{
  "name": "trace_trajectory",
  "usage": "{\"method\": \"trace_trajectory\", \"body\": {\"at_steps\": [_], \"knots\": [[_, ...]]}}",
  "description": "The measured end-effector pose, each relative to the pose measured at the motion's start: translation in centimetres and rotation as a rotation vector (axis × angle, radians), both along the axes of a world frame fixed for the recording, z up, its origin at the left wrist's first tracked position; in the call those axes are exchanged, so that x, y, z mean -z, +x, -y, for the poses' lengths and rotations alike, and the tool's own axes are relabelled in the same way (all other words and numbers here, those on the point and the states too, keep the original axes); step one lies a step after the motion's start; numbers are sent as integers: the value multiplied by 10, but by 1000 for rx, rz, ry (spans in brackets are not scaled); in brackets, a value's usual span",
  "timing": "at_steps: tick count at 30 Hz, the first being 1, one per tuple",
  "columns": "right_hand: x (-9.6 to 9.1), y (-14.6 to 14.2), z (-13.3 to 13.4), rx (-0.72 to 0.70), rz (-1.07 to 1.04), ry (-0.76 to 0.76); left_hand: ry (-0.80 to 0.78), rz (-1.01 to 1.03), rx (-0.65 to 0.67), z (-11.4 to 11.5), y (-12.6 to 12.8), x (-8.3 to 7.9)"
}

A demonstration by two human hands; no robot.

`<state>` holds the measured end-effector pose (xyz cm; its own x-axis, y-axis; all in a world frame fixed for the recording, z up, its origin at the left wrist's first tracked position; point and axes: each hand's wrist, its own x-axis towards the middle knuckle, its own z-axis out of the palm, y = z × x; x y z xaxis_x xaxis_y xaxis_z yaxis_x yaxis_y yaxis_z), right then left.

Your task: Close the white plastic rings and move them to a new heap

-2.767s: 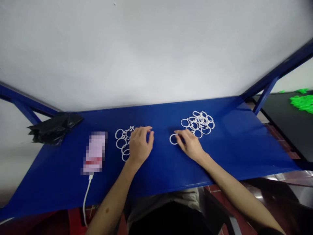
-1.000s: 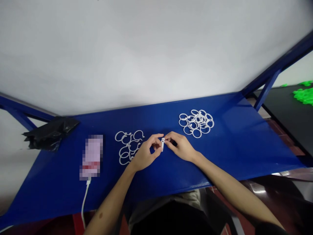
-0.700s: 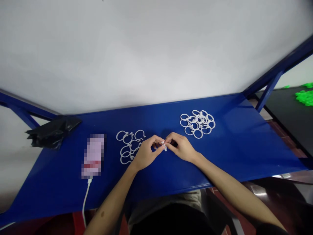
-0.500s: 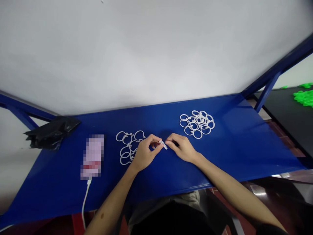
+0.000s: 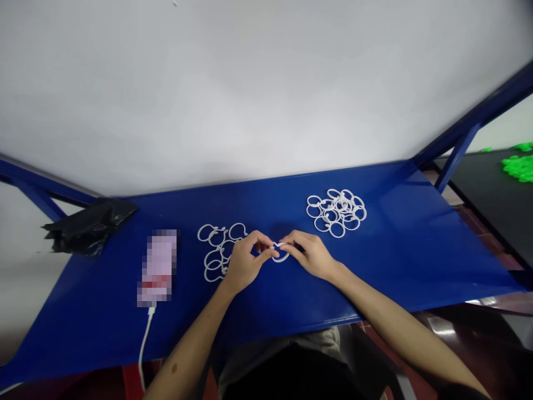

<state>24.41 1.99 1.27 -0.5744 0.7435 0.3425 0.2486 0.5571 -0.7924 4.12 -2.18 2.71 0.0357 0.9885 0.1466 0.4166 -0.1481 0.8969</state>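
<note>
Between my two hands is a white plastic ring [image 5: 281,259], its lower curve showing below the fingertips. My left hand [image 5: 250,256] pinches one side of it between thumb and fingers. On the other side, my right hand [image 5: 308,253] pinches it too, near the pointed spot where its ends meet. Whether those ends are joined is hidden by the fingers. Just left of my left hand lie several white rings with open ends [image 5: 214,253], partly covered by that hand. Beyond my right hand rests a pile of white rings [image 5: 336,211], overlapping one another.
The blue table [image 5: 275,316] stands against a pale wall [image 5: 266,100]. On its left lie a black plastic bag [image 5: 91,225] and a blurred phone [image 5: 158,266] with a white cable [image 5: 144,339]. Bright green pieces [image 5: 518,166] sit on a dark table at the far right.
My right hand has moved slightly left and now grips the ring along with my left hand. The ring has turned from edge-on to show its round curve.
</note>
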Motion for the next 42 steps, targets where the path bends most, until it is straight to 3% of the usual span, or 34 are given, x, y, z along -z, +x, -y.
{"method": "trace_trajectory", "body": {"at_steps": [6, 15, 20, 23, 25, 29, 33, 37, 40, 42], "knots": [[2, -2, 1, -113, 60, 38, 70, -42, 53, 0, 1, 3], [-7, -4, 6, -142, 148, 206, 78, 14, 120, -2, 0, 5], [-4, -9, 11, 75, 156, 227, 8, 44, 56, -2, -1, 4], [1, -10, 10, 268, 204, 280, -19, 36, 101, 0, 2, 1], [4, -8, 8, 319, 247, 284, -19, -22, 131, 2, 4, 0], [0, -3, 4, 253, 199, 218, 41, -153, 83, 3, 5, 0], [-7, 0, 2, 77, 138, 258, 171, -274, 21, 1, 3, 5], [-6, 1, -1, 0, 120, 261, 232, -342, 25, -1, 1, 8], [-3, 6, -10, 30, 94, 256, 265, -399, -7, -4, -4, 10], [-3, 15, -22, 173, 91, 286, 282, -470, -82, -7, -13, 12]]}}
